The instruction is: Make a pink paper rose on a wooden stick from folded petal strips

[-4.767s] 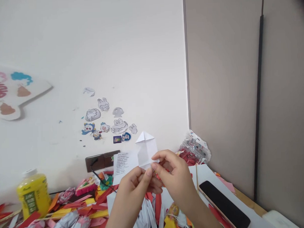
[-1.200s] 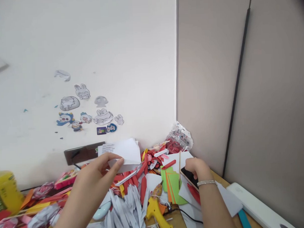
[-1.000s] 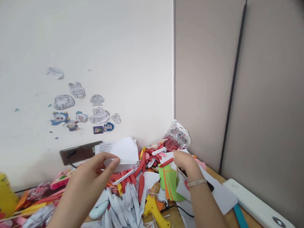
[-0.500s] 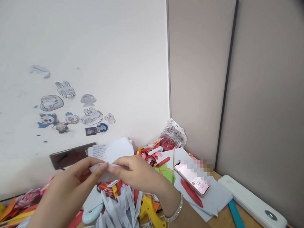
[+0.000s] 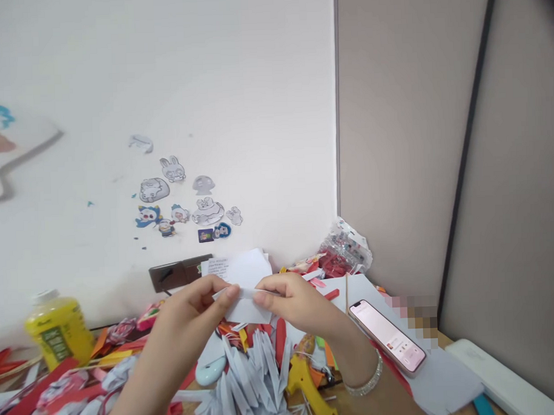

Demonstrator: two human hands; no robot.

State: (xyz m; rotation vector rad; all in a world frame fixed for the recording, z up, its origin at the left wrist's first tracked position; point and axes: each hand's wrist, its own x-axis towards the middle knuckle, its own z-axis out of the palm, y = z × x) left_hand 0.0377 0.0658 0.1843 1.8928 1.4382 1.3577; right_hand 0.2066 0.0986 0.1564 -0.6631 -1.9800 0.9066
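Beyond the yellow glue gun [image 5: 308, 388] and a little to its left, a small piece of white paper [image 5: 248, 310] is held up in the air, creased along its upper edge; the left hand [image 5: 196, 307] is clamped on one end of that crease, thumb on the near face and other fingers partly hidden behind; the right hand [image 5: 296, 300] pinches the other end in the same way, farther right and nearly above the glue gun, with a shiny bracelet [image 5: 367, 380] on its wrist; the two hands are near each other but apart, the paper spanning the gap between them; just left of the glue gun lies a heap of white paper strips [image 5: 253, 378], and past the heap on that same side sits a rounded pale blue thing [image 5: 210, 371]; well to the glue gun's left stands a bottle [image 5: 61, 330] of yellow drink; to the glue gun's right a phone [image 5: 388, 337] rests with its screen lit; behind the glue gun and somewhat right, a clear plastic bag [image 5: 346, 250] leans in the corner; beyond the glue gun and left, cut-out pictures [image 5: 207, 211] are stuck on the wall [image 5: 255, 99].
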